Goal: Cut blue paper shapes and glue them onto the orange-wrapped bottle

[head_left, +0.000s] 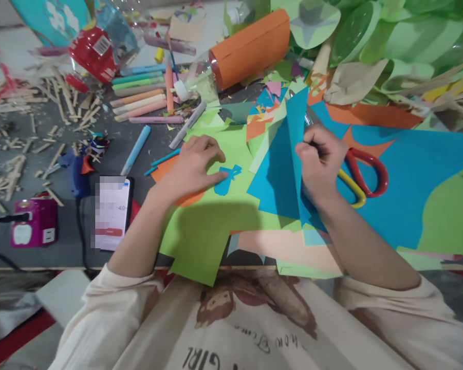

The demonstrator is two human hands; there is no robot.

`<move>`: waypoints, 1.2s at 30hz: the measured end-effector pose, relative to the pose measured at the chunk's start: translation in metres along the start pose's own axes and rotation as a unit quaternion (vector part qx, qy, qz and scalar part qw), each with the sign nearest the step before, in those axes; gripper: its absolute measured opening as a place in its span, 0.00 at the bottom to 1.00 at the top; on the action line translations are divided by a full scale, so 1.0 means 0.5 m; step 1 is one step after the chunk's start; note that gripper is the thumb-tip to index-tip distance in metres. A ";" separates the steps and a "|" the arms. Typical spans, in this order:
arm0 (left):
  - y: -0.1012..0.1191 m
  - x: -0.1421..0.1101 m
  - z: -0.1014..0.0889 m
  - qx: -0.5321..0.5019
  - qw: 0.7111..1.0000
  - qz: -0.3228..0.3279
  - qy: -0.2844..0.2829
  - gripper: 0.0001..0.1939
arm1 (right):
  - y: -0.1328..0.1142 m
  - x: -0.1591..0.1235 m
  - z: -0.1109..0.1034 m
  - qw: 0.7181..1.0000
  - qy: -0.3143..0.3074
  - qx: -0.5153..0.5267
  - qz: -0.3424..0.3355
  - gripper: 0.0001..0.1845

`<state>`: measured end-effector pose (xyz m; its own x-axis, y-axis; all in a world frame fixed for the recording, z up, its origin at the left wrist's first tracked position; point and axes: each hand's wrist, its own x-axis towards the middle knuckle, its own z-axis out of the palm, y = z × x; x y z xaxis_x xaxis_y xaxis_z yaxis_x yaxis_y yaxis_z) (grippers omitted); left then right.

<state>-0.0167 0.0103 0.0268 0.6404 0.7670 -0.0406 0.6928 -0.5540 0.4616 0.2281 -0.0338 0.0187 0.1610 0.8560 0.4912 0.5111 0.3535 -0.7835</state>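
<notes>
My left hand [195, 164] lies on a green paper sheet [208, 226], fingers curled, with a fingertip pressing beside a small blue paper cut-out [226, 180]. My right hand [319, 159] is closed around the edge of a folded blue paper sheet [281, 174], which stands up from the table. Red-and-yellow-handled scissors [364, 177] lie just right of that hand on a large blue sheet [416, 174]; whether the hand touches them I cannot tell.
A phone [111, 211] lies left of my left arm, beside a purple device [33, 222] and a blue glue gun [74, 169]. Markers [139, 97], an orange paper roll [250, 47], wooden sticks [11, 174] and green paper shapes [393, 36] crowd the far side.
</notes>
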 end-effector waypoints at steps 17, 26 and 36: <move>0.005 0.012 0.023 -0.248 0.945 -0.058 0.203 0.15 | -0.004 -0.012 0.003 0.988 -0.069 -0.120 -0.066 0.14; 0.099 -0.007 0.081 -0.502 0.858 0.065 -0.083 0.35 | 0.006 -0.028 0.024 0.959 -0.210 -0.170 -0.090 0.09; 0.104 -0.005 0.102 -0.667 0.731 -0.115 -0.091 0.43 | 0.063 -0.005 0.010 0.963 -0.238 -0.125 0.026 0.25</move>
<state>0.0348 -0.0368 0.0059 0.6751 0.6674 -0.3144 -0.0726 0.4841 0.8720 0.2394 -0.0231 -0.0091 -0.1821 0.9671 0.1777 0.7102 0.2544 -0.6564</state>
